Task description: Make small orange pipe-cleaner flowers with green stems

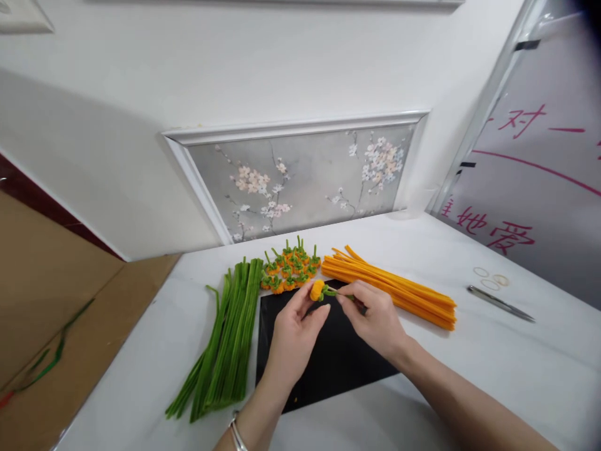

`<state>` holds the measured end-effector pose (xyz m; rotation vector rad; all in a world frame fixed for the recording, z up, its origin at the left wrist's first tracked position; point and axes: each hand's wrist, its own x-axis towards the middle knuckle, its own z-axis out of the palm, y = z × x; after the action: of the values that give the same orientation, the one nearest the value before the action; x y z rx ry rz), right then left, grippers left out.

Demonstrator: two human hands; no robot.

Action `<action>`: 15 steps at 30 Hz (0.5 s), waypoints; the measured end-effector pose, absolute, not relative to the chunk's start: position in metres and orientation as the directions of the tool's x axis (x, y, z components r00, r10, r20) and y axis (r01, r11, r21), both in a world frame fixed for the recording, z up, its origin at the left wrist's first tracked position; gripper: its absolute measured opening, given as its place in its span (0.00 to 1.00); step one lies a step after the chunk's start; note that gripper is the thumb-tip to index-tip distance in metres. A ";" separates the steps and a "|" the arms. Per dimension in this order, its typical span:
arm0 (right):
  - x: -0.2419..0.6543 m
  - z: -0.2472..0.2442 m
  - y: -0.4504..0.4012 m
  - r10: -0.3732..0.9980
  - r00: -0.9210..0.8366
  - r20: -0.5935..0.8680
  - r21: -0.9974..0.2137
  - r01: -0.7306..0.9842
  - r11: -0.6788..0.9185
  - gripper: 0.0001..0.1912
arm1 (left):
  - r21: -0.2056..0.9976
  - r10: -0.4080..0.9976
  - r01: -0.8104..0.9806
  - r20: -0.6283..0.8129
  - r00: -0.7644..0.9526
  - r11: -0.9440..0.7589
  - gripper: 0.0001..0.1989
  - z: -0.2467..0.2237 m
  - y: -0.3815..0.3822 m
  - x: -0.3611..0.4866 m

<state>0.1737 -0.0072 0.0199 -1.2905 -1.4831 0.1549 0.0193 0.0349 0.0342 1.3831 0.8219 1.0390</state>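
Observation:
A small orange pumpkin-shaped chenille piece (318,290) with green at its stem end is held over a black mat (328,351). My right hand (373,313) pinches its green stem between thumb and fingers. At the pumpkin's left side, my left hand (295,326) has its fingers against or just beside it, with the thumb stretched out apart below. Behind the hands stand several similar orange pieces (291,266) with upright green stems. Green chenille stems (230,344) lie bundled to the left, and orange chenille stems (389,285) lie to the right.
Tweezers (500,304) rest on the white table (469,382) at the right, beside several thin rings (491,279). A wall with a framed floral panel (310,181) rises behind the table. At the left is a brown cardboard surface (94,332).

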 end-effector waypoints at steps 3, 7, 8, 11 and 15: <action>0.170 0.017 -0.009 0.748 0.162 0.643 -0.638 0.654 0.407 0.06 | 0.988 0.930 0.001 0.148 0.336 -0.157 0.20 0.026 0.038 0.019; 0.167 0.016 -0.012 0.759 0.133 0.637 -0.616 0.680 0.398 0.06 | 0.980 0.932 0.069 0.156 0.326 -0.188 0.14 0.022 0.039 0.016; 0.166 0.016 -0.013 0.762 0.129 0.635 -0.616 0.679 0.399 0.06 | 0.979 0.933 0.071 0.156 0.325 -0.189 0.14 0.022 0.039 0.016; 0.165 0.019 -0.016 0.761 0.128 0.636 -0.623 0.666 0.410 0.06 | 0.987 0.939 0.051 0.129 0.318 -0.153 0.12 0.025 0.037 0.015; 0.166 0.023 -0.016 0.756 0.134 0.641 -0.628 0.658 0.416 0.06 | 0.999 0.936 -0.050 0.021 0.352 -0.003 0.14 0.032 0.035 0.016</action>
<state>0.1659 -0.0161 0.0225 -1.2877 -1.5695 0.1109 0.0164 0.0346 0.0317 1.3319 0.9005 0.9710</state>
